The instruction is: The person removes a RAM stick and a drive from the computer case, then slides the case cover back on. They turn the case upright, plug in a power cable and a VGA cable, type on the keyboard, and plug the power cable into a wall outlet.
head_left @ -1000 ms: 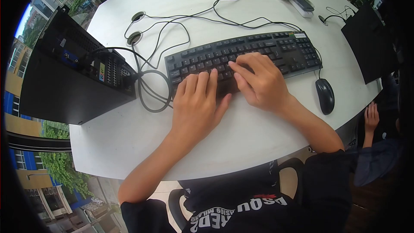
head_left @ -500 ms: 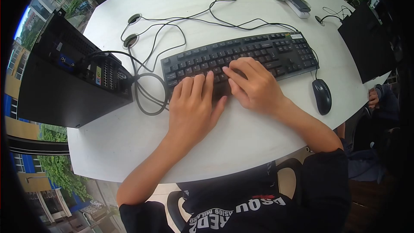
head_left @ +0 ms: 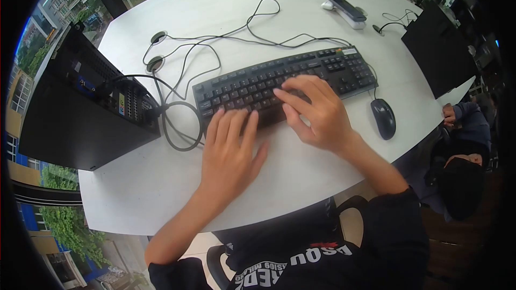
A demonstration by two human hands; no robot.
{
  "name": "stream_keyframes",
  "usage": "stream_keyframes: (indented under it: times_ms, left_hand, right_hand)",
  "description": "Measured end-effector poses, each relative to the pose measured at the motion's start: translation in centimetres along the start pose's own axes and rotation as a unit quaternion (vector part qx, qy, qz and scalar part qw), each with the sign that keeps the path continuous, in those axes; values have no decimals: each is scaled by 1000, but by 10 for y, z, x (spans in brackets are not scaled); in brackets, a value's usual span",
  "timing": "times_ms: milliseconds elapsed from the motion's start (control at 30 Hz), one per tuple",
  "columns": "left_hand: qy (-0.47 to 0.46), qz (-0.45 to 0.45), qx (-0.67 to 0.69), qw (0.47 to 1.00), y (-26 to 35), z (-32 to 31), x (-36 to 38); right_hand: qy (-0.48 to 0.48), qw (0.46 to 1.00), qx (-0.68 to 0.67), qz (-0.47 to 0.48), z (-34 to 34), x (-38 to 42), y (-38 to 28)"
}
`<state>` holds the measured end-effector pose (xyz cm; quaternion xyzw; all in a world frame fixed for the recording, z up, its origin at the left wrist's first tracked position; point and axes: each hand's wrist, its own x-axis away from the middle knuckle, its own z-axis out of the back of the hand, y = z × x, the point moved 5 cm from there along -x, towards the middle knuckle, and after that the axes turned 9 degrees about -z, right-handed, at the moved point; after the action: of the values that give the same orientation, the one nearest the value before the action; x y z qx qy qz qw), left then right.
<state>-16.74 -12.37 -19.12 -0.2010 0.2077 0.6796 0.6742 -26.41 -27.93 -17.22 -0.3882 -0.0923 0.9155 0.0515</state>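
A black keyboard (head_left: 344, 78) lies on the white table, slightly slanted in the head view. My left hand (head_left: 228, 150) is open at its front left part, fingertips over the lower rows of keys and thumb held out to the side. Over the middle keys is my right hand (head_left: 321, 114), also open, with its fingers bent, the index finger reaching toward the keys and the thumb apart. Neither hand holds anything. Right of the keyboard rests a black mouse (head_left: 383, 119), which neither hand touches.
A black computer tower (head_left: 70, 123) stands at the left with cables plugged in. Thin cords (head_left: 220, 36) loop across the table behind the keyboard. A phone (head_left: 345, 8) sits on a white holder (head_left: 353, 22). Right of it are a black panel (head_left: 438, 53) and a seated person (head_left: 470, 129).
The view has shifted, with more of the person at the right showing. My left fingers have drawn back toward the keyboard's front edge. My right thumb and index finger are farther apart.
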Motion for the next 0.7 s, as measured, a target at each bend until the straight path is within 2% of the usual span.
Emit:
stream_keyframes:
  times_ms: [133, 233, 367, 533, 700]
  left_hand:
    - [0, 14, 79, 997, 29, 59, 65]
    - [0, 128, 15, 992, 33, 81, 151]
    - [68, 275, -54, 958, 18, 74, 216]
    - [139, 272, -138, 942, 4, 58, 228]
    - [112, 267, -175, 941, 5, 58, 230]
  right_hand:
    - [-14, 994, -8, -105, 50, 52, -24]
    - [-6, 981, 63, -182, 73, 109, -28]
    - [7, 971, 123, -206, 73, 157, -14]
    - [41, 971, 154, -180, 64, 164, -5]
    - [50, 972, 166, -158, 61, 165, -2]
